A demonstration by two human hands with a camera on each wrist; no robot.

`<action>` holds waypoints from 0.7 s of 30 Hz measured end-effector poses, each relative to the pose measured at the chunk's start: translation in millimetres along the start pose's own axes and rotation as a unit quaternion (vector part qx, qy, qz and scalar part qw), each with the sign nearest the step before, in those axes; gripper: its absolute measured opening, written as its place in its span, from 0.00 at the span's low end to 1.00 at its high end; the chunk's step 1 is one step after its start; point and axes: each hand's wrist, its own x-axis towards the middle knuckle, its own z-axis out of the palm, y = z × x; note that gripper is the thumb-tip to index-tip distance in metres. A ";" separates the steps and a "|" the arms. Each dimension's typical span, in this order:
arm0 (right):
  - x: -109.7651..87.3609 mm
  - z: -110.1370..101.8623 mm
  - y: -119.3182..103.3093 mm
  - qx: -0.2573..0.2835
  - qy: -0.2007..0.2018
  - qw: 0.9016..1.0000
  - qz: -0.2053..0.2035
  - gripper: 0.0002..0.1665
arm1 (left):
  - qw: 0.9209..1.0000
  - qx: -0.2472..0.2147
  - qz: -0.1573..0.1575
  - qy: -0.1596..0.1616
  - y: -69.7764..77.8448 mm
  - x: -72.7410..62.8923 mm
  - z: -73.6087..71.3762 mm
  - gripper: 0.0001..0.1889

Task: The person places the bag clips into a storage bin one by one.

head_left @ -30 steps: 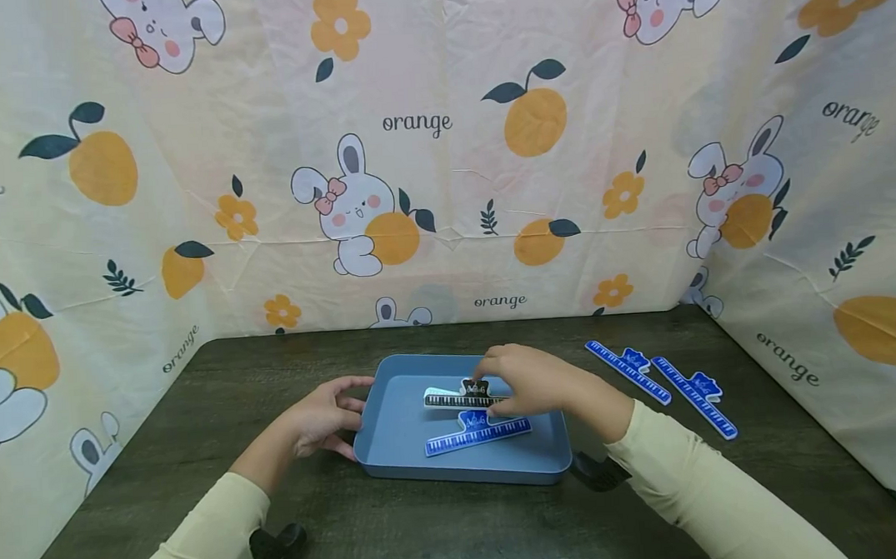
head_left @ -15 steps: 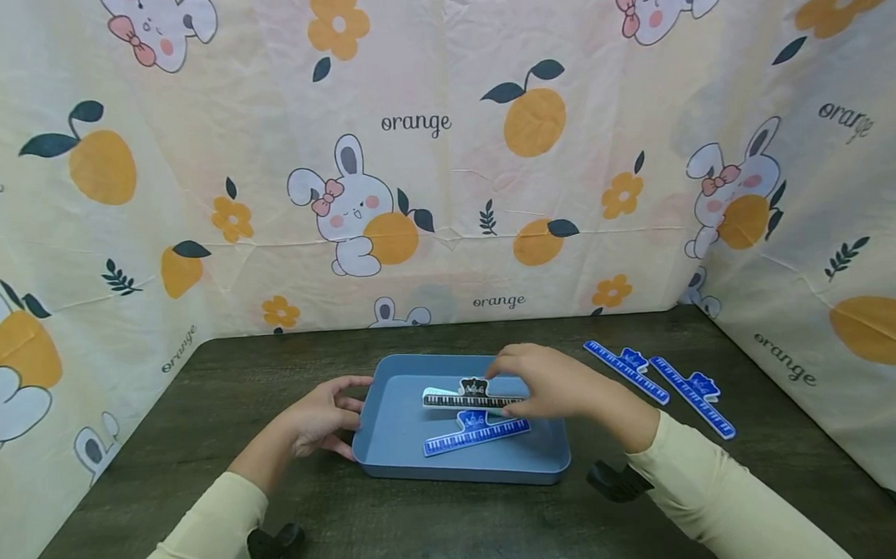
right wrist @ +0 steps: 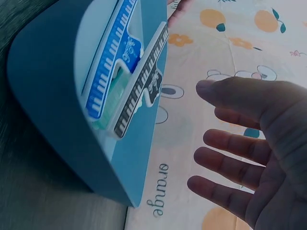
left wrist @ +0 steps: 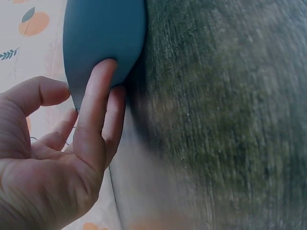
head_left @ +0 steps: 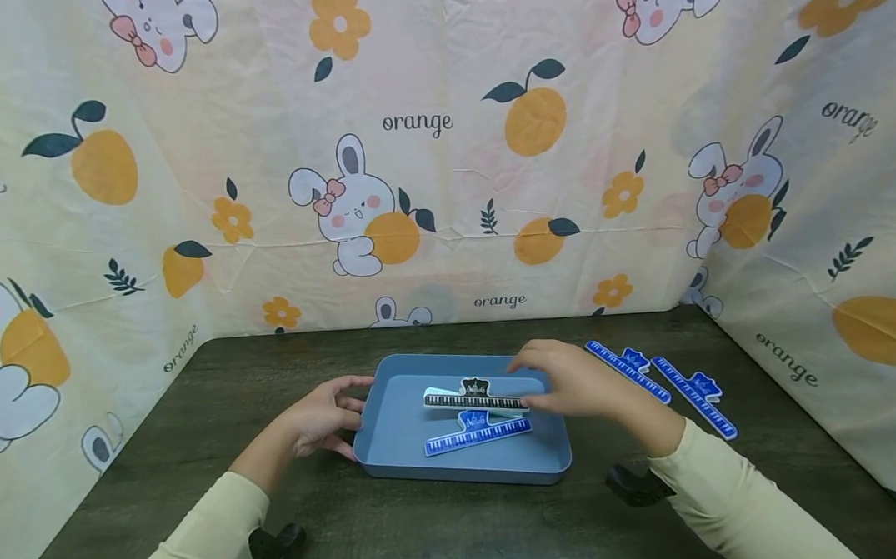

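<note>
A blue-grey tray (head_left: 403, 461) sits on the dark table. My left hand (head_left: 325, 418) rests its fingers against the tray's left outer wall, as the left wrist view also shows. Inside the tray, a black music clip (head_left: 474, 400) with a piano-key strip lies behind a blue music clip (head_left: 477, 435) of the same shape. Part of a pale green piece (right wrist: 115, 98) shows between them in the right wrist view. Over the tray's right side hovers my right hand (head_left: 565, 381), fingers apart and holding nothing, by the black clip's right end.
Two more blue clips, a nearer-middle one (head_left: 628, 370) and a farther-right one (head_left: 695, 398), lie on the table (head_left: 459, 529) right of the tray. Behind the table hangs a printed cloth (head_left: 444, 180) with rabbits and oranges.
My right hand has moved to the right, away from the black clip, and uncovered its right end. The left hand and the tray have stayed in place.
</note>
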 end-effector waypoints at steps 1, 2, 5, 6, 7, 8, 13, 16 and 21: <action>-1.3 0.1 1.3 0.000 0.002 1.000 0.003 0.20 | 1.000 0.000 0.000 0.000 0.0 0.0 0.0 0.39; -2.6 0.3 2.8 0.000 0.005 1.000 0.005 0.20 | 1.000 0.000 0.000 0.000 -0.1 0.0 0.0 0.39; -6.7 1.1 8.0 -0.001 0.015 1.000 0.006 0.18 | 1.000 0.000 0.000 0.000 -0.5 0.0 -0.3 0.39; -8.1 1.3 10.0 -0.001 0.019 1.000 0.006 0.18 | 1.000 0.001 0.000 0.000 -0.6 0.0 -0.4 0.39; -9.5 1.5 12.0 0.000 0.023 1.000 0.005 0.18 | 1.000 0.002 0.001 0.001 -0.8 0.0 -0.5 0.39; -11.2 1.6 14.1 0.001 0.027 1.000 0.006 0.17 | 1.000 0.002 0.001 0.000 -1.0 0.0 -0.6 0.39; -19.5 0.8 23.1 0.005 0.041 0.999 0.020 0.17 | 1.000 0.003 0.005 -0.002 -1.6 0.3 -1.2 0.39; -24.0 1.0 27.9 0.001 0.052 0.998 0.028 0.17 | 1.000 0.004 0.004 -0.002 -1.6 0.6 -1.2 0.38; -30.3 2.3 35.9 0.002 0.069 0.997 0.035 0.17 | 1.000 0.005 0.003 0.000 -1.6 0.9 -1.0 0.38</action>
